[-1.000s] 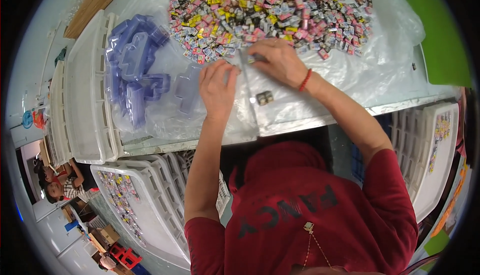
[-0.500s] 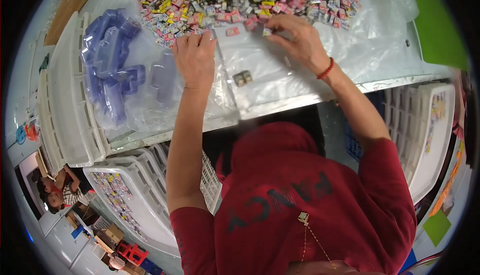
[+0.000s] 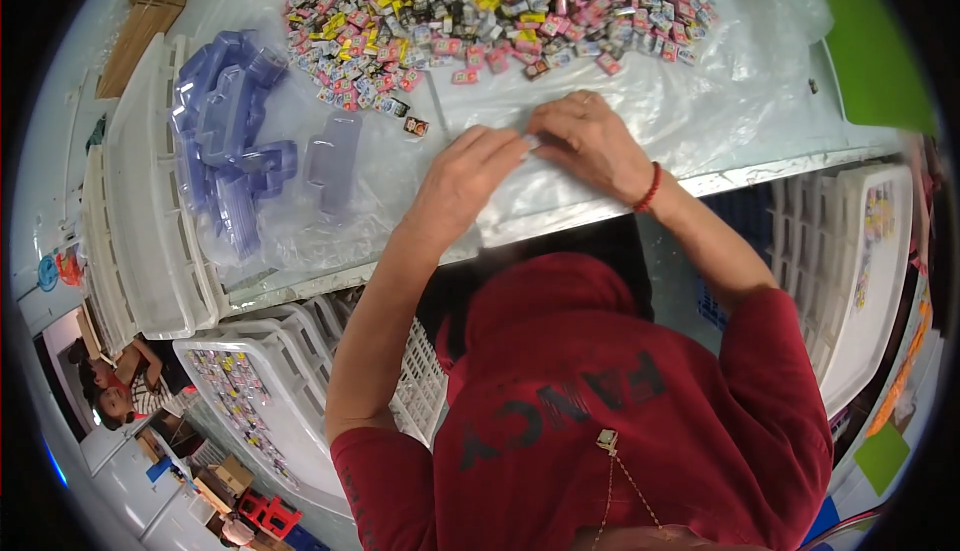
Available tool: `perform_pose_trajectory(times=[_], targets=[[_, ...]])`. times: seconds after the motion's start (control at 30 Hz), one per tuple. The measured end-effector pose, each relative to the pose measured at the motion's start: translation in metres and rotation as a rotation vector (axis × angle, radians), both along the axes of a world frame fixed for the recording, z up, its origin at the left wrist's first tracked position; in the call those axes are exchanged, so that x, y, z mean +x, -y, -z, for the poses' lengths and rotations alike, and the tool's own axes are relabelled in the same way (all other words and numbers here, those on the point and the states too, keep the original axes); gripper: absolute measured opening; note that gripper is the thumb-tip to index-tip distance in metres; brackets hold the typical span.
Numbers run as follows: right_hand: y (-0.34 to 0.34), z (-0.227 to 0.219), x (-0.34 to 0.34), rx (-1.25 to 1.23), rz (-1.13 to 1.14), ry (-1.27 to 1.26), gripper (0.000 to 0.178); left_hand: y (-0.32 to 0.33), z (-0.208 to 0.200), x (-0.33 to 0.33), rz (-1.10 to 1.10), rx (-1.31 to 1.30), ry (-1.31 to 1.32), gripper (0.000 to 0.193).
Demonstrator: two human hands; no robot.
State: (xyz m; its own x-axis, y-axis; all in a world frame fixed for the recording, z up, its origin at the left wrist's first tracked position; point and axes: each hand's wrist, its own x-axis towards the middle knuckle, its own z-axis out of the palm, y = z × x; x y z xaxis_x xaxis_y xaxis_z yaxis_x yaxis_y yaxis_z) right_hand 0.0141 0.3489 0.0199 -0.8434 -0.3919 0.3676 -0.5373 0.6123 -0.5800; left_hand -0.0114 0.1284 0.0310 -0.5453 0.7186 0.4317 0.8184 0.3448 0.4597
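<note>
My left hand (image 3: 465,183) and my right hand (image 3: 592,143) meet above the near part of the plastic-covered table, fingertips pinched together. Between them shows a small whitish block-shaped piece (image 3: 532,141), mostly covered by my fingers. Whatever else my left fingers grip is hidden. Beyond my hands spreads a large pile of tiny box-shaped pieces (image 3: 500,26) in pink, white, yellow and black. One brown piece (image 3: 416,127) lies apart from it, up and left of my left hand. Farther left, a single clear bluish plastic tray (image 3: 333,163) lies flat.
Nested bluish plastic trays (image 3: 222,116) are heaped at the left of the table. White crates (image 3: 135,201) stand beyond them. Below the table edge, a crate holding rows of pieces (image 3: 270,401) is at left, more white crates (image 3: 850,271) at right. A green sheet (image 3: 870,41) lies far right.
Both hands have drawn back from the pile and come together, the left moving right and nearer. The small block that lay near the table edge no longer shows there.
</note>
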Motion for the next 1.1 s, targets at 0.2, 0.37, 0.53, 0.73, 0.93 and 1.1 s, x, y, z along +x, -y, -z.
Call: perform_pose_trajectory(times=[0.2, 0.37, 0.53, 0.73, 0.93, 1.1], targets=[[0.001, 0.001, 0.001, 0.025, -0.001, -0.032, 0.025, -0.002, 0.006, 0.002, -0.010, 0.012, 0.102, 0.024], [-0.002, 0.008, 0.003, -0.012, 0.017, -0.078, 0.026, -0.020, 0.011, 0.015, -0.279, -0.002, 0.047, 0.029], [-0.005, 0.009, 0.003, -0.036, 0.035, -0.084, 0.026, -0.027, 0.007, 0.019, -0.321, -0.124, -0.041, 0.028], [-0.004, 0.010, 0.003, -0.072, 0.028, -0.082, 0.025, -0.021, 0.000, 0.004, -0.170, -0.144, 0.011, 0.027], [-0.005, 0.011, 0.003, -0.097, 0.018, -0.056, 0.023, -0.020, -0.001, 0.003, -0.134, -0.060, 0.240, 0.028], [-0.006, 0.013, 0.004, -0.117, 0.018, -0.061, 0.022, -0.017, -0.006, 0.015, -0.249, 0.009, 0.512, 0.029]])
